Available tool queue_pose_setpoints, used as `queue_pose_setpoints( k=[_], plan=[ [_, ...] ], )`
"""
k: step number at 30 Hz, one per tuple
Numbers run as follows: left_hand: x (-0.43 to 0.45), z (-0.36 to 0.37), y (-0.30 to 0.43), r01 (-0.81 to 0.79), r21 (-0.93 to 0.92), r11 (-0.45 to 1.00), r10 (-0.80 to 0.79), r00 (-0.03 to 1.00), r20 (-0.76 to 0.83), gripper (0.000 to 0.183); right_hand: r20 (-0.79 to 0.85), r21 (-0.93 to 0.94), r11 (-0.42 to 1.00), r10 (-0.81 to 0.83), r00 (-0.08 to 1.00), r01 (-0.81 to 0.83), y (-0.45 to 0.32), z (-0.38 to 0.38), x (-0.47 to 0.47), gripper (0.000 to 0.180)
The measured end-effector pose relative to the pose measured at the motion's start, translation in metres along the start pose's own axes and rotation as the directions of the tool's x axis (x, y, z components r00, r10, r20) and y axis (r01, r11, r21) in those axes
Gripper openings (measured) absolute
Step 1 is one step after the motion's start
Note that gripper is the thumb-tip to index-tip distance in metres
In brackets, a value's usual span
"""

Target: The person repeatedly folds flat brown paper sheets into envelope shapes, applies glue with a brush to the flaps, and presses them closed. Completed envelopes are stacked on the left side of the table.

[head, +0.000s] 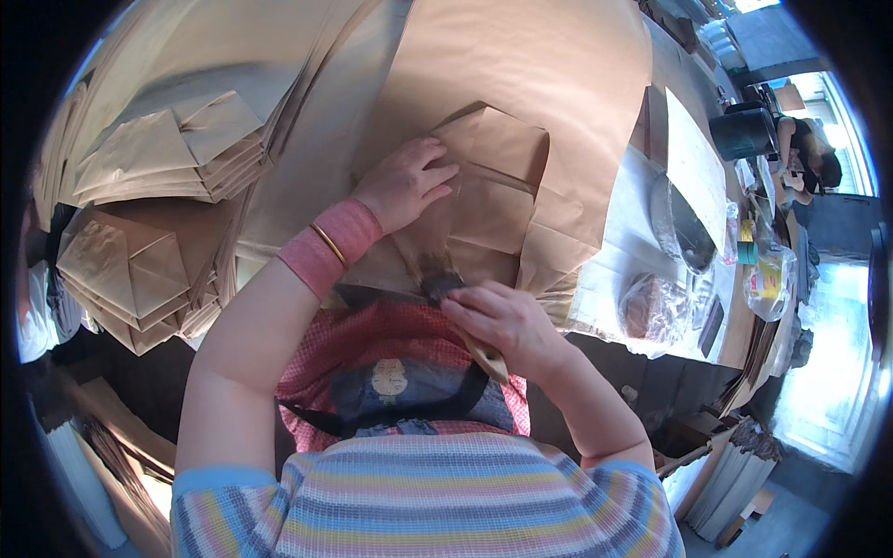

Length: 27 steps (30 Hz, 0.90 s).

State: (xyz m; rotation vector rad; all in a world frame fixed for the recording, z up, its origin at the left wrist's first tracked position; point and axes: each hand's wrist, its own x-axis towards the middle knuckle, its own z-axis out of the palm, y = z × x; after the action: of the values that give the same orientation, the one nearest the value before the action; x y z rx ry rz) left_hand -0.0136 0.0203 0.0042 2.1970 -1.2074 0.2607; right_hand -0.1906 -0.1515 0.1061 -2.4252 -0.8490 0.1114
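Note:
My right hand (502,321) grips the wooden handle of a flat brush (446,279), its dark ferrule and brown bristles pointing away from me. The bristles rest against the near left part of a brown kraft paper bag end (492,199), which has folded flaps and an opened pocket at its far right. On the left side of this folded paper lies my left hand (411,183), palm down with fingers spread, wearing a pink wristband. Under them spreads a large brown paper sheet (537,63).
Stacked folded paper bags (167,150) stand to the left, with another stack (129,272) nearer me. To the right are a dark bowl (687,230) partly under a pale sheet (694,167), and crumpled clear plastic (656,307). A person (809,153) is at the far right.

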Motion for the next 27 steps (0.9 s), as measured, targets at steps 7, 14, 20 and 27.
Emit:
queue_pose_setpoints(
  k=[7, 14, 20, 27],
  plan=[
    [0.000, 0.008, 0.003, -0.030, 0.085, 0.996, 0.036, 0.997, -0.072, 0.028, -0.011, -0.024, 0.998, -0.053, 0.999, 0.053, -0.016, 0.004, -0.048, 0.039],
    [-0.004, -0.001, 0.003, -0.036, 0.149, 0.988, 0.044, 0.998, -0.053, 0.029, -0.301, -0.053, 0.989, 0.118, 0.946, -0.140, -0.026, -0.021, -0.078, 0.029],
    [0.004, -0.006, 0.013, -0.016, 0.121, 0.993, 0.012, 0.999, 0.040, 0.027, -0.245, 0.050, 0.998, 0.056, 0.968, -0.045, -0.022, 0.019, -0.070, 0.031],
    [-0.007, -0.022, 0.027, -0.012, 0.135, 0.991, 0.001, 0.997, 0.081, 0.030, -0.527, 0.547, 0.796, 0.569, 0.631, -0.261, 0.037, -0.064, -0.055, 0.007]
  ],
)
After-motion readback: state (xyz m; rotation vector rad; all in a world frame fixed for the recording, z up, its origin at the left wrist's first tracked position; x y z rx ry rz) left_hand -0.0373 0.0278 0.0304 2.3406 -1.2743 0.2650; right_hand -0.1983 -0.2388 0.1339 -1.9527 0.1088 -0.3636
